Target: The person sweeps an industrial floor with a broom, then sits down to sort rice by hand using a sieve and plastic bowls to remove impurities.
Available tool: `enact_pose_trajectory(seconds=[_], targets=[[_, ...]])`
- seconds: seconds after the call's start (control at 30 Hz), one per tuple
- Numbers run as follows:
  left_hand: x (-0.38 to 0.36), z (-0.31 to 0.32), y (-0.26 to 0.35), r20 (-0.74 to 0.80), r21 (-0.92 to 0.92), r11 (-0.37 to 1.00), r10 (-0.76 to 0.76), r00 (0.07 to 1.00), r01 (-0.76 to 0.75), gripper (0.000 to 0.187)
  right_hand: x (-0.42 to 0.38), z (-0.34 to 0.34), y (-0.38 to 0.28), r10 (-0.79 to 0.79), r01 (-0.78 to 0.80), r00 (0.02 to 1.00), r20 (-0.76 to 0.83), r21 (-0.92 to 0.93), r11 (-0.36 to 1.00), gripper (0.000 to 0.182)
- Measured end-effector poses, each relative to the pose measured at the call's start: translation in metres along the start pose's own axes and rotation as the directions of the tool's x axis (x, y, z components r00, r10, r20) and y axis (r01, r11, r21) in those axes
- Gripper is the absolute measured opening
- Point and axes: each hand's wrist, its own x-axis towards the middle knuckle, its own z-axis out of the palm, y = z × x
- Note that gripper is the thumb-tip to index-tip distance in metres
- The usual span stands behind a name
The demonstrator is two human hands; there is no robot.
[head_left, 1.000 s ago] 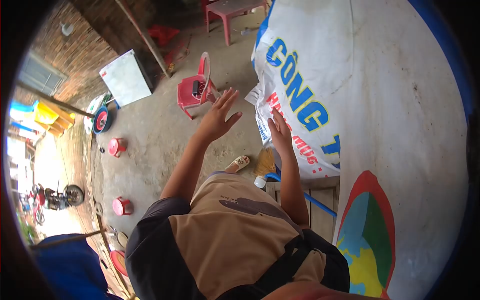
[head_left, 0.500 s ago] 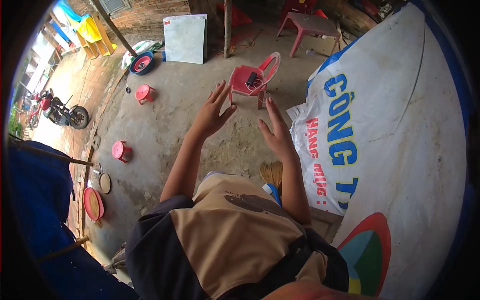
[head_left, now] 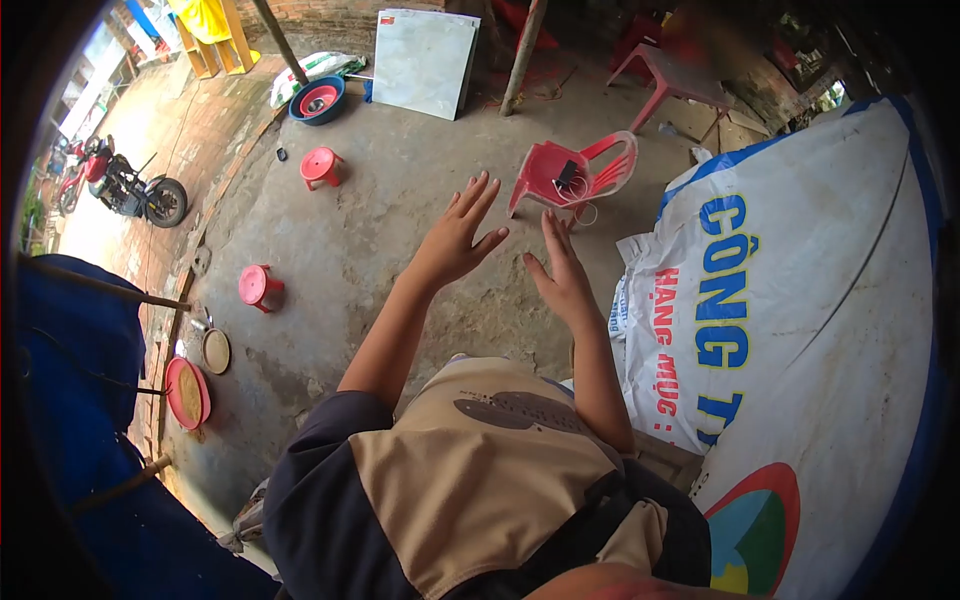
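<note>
**Above a rough concrete floor (head_left: 350, 330), two bare hands with nothing between them**

In front of the tan and dark shirt (head_left: 490, 440), we find both forearms raised; the left hand (head_left: 460, 240) is open, its back towards us, fingers extended and thumb pointing inward; the right hand (head_left: 565, 283) mirrors it, fingers extended, thumb towards the other hand. We see a gap between them and nothing gripped in either; that pose, we judge, leaves both palms free and roughly facing each other.

Just beyond the fingertips in this view is the red chair (head_left: 540, 170), the thing nearest the hands; we see no contact with it. On its seat lies a black object (head_left: 567, 172) with a white cord (head_left: 590, 213) hanging in loops; we take the seat to be a handy perch that lifts it off the dusty floor, though we cannot tell what it is.

Beside the right forearm spreads a large printed sheet (head_left: 830, 230), probably put there as a cover; we cannot tell whether arm and sheet touch. To the left stand two low stools, a farther one (head_left: 320, 165) and a nearer one (head_left: 258, 285), well apart; a pinkish tray (head_left: 205, 398) sits near the floor's edge, its raised rim presumably there to contain the brownish contents.
</note>
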Motion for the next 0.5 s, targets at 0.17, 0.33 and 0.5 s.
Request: enact_pose_trajectory(seconds=[0.17,0.33,0.5], targets=[[-0.033,-0.042,-0.051,-0.094,-0.007,0.986,-0.165,0.982,0.165,0.065,0.053,0.041,-0.036,-0.039,0.035,0.976,0.214,0.025,0.999,0.067],[-0.046,-0.058,-0.087,-0.208,0.010,0.941,-0.328,0.922,0.337,0.067,0.096,0.071,-0.037,-0.076,0.059,0.934,0.349,0.058,0.997,0.068],[-0.022,-0.063,-0.107,-0.284,0.037,0.913,-0.380,0.880,0.406,0.067,0.155,0.091,-0.018,-0.197,0.163,0.885,0.421,0.115,0.980,0.070]])
